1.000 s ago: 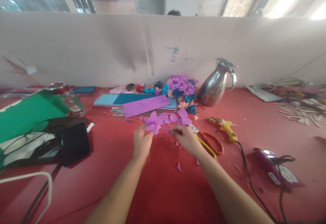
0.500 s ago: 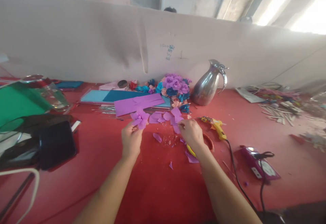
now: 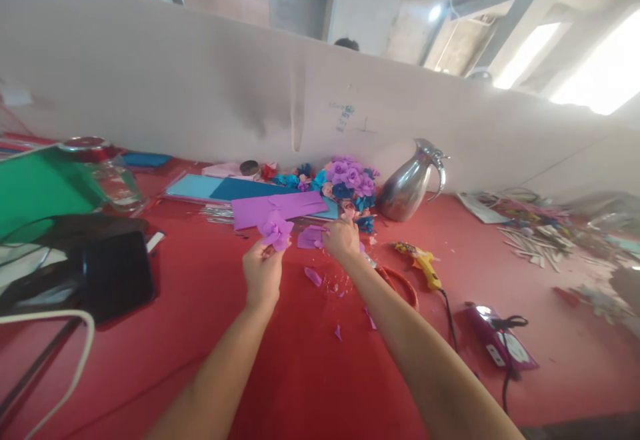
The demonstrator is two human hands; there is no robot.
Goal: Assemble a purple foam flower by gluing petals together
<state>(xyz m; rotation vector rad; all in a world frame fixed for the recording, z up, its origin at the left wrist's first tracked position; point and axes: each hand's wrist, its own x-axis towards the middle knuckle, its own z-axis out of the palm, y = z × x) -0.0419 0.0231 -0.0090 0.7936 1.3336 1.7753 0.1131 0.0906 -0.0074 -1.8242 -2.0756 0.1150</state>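
Between the fingers of my left hand (image 3: 263, 273) is a purple paper flower (image 3: 275, 231), held upright above the table. My right hand (image 3: 343, 241) is over the cut purple paper petals (image 3: 311, 237), fingers pinched together; whether a petal is in them is hidden. Behind both hands, a purple paper sheet (image 3: 250, 213) lies on blue sheets (image 3: 235, 189). A loose purple petal (image 3: 313, 276) and small scraps lie nearer to me. Just past my right hand stands a bunch of purple, blue and pink paper flowers (image 3: 345, 177).
A steel jug (image 3: 407, 183) stands at the back. To the right lie a yellow glue gun (image 3: 425, 268) with its cord, orange-handled scissors (image 3: 403, 287) and a purple power box (image 3: 503, 340). A black phone-like object (image 3: 117, 273) and a glass jar (image 3: 113, 177) are on the left.
My right hand has moved left and slightly forward, from the right edge of the petals to over them. My left hand still holds the flower. The camera view has shifted a little.
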